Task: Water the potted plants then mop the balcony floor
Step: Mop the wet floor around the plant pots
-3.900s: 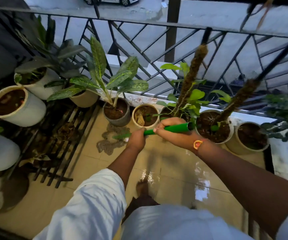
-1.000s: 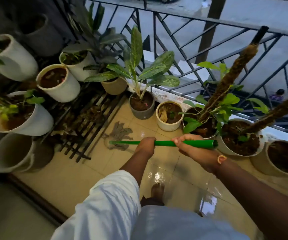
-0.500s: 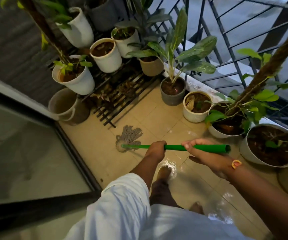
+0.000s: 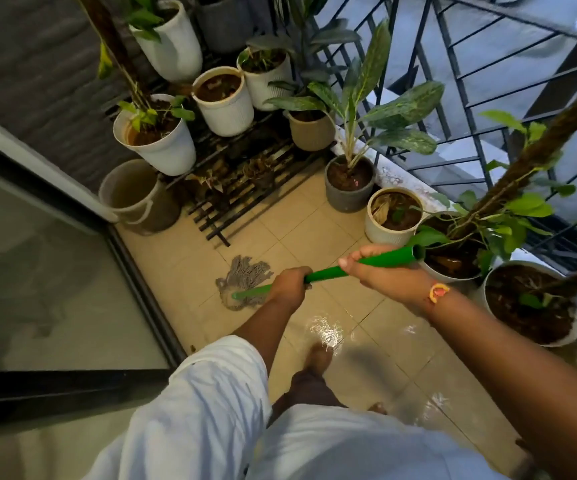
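On the wet balcony floor [image 4: 314, 223], left hand [image 4: 288, 284] and right hand [image 4: 384, 275] grip the mop handle [image 4: 328, 271] above its head [image 4: 242, 280].

1. The handle [image 4: 325, 272] is showing a smooth, glossy green finish, like plastic or coated metal.
2. The mop head [image 4: 245, 273] is lying as grey, matt, stringy yarn.
3. The floor [image 4: 297, 233] is showing smooth beige tiles, shining glossy where wet.
4. The white pots [image 4: 226, 109] are showing ribbed, plastic-looking walls; the grey pot [image 4: 349, 197] is looking matt.
5. The railing [image 4: 522, 17] and rack [image 4: 210, 220] are appearing as dark, matt metal bars.
6. The pole [image 4: 536, 154] is wearing a rough brown fibre wrap.
7. The sleeve [image 4: 210, 393] is looking like white, matt cloth.
8. The door pane [image 4: 37, 271] is giving off a smooth, dull glass sheen.
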The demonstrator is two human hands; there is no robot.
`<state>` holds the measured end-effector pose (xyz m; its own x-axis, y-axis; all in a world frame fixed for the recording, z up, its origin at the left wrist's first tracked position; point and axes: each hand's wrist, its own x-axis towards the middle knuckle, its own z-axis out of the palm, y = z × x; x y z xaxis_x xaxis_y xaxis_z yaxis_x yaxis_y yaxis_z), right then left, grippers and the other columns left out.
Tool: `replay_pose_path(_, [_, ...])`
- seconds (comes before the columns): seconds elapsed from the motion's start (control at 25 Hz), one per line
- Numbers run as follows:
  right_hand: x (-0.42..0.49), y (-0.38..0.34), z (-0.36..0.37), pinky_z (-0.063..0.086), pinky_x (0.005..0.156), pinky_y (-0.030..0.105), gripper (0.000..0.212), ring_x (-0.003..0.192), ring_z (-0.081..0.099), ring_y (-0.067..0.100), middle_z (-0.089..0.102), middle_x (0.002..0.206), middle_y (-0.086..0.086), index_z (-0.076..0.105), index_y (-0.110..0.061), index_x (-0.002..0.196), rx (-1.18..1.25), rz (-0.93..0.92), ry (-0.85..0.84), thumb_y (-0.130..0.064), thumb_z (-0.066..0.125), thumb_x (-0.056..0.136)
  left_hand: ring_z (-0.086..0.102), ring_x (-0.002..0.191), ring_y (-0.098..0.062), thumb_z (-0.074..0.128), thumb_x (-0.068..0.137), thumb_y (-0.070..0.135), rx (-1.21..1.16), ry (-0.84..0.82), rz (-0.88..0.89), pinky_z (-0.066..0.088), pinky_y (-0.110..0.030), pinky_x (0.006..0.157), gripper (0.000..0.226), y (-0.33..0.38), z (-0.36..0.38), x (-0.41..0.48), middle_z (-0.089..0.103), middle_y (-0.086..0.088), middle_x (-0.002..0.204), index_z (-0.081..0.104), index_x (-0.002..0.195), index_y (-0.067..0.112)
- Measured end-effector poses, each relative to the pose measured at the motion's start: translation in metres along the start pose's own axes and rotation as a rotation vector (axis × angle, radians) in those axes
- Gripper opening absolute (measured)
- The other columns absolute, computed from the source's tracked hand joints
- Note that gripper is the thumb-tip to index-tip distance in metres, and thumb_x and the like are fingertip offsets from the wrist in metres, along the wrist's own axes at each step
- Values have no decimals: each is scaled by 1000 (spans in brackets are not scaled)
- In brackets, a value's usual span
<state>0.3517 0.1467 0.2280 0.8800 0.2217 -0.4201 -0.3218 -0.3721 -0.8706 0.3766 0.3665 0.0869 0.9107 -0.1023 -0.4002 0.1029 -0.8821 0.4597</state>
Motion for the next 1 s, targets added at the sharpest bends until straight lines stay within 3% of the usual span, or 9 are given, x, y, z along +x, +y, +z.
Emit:
replay_pose_path(0.12, [7, -43, -37, 46, 70, 29, 33, 74, 56, 10, 62, 73, -4, 72, -14, 88, -77, -29, 44, -46, 72, 89, 68, 94, -34, 69, 95, 11, -73, 42, 111, 49, -38, 76, 13, 25, -18, 16, 75, -16, 98, 70, 109, 11])
replay_pose_path(0.28, [8, -80, -73, 40, 61, 23, 29, 60, 51, 5, 55, 58, -13, 71, -19, 76, -174, -57, 79, -45, 75, 87, 68, 97, -32, 73, 93, 15, -160, 60, 202, 50, -39, 81, 23, 70, -31, 28, 76, -16, 104, 71, 116, 8])
replay_pose_path(0.44, [-9, -98, -101, 50, 71, 31, 35, 70, 60, 11, 65, 73, -2, 71, -12, 80, -213, -28, 174, -45, 79, 83, 69, 98, -30, 74, 92, 17, -218, 36, 296, 52, -39, 80, 23, 114, -29, 31, 76, -15, 103, 71, 111, 6])
replay_pose_path(0.56, [-35, -105, -125, 54, 81, 41, 39, 72, 61, 17, 64, 75, 5, 66, -11, 75, -268, -26, 255, -47, 73, 88, 68, 98, -26, 75, 92, 17, -246, -14, 381, 45, -33, 72, 21, 154, -22, 24, 76, -12, 103, 73, 110, 6])
replay_pose_path(0.68, [-57, -90, -139, 59, 82, 43, 46, 79, 69, 19, 72, 79, 4, 72, -13, 80, -182, -39, 469, -59, 77, 77, 70, 108, -20, 75, 91, 18, -333, -101, 403, 54, -36, 89, 27, 187, -9, 16, 78, -2, 110, 75, 118, 14])
replay_pose_path(0.76, [-69, -77, -142, 57, 73, 38, 57, 74, 69, 22, 71, 77, 8, 71, -9, 82, -109, -63, 607, -65, 78, 72, 70, 108, -18, 75, 91, 20, -317, -148, 439, 56, -40, 93, 25, 202, -1, 17, 77, 2, 110, 75, 116, 17])
replay_pose_path(0.88, [-76, -62, -136, 49, 62, 26, 47, 73, 68, 12, 71, 77, -3, 73, -15, 88, -90, -83, 787, -62, 74, 79, 70, 104, -19, 74, 92, 25, -264, -197, 540, 57, -44, 89, 23, 215, 8, 31, 78, -2, 108, 75, 114, 16])
replay_pose_path(1.0, [-66, -48, -120, 56, 74, 34, 37, 83, 69, 11, 73, 85, -5, 68, -22, 95, -90, -67, 947, -58, 63, 90, 69, 98, -20, 73, 94, 24, -213, -255, 631, 54, -39, 78, 23, 218, 11, 46, 76, -3, 102, 74, 115, 16])
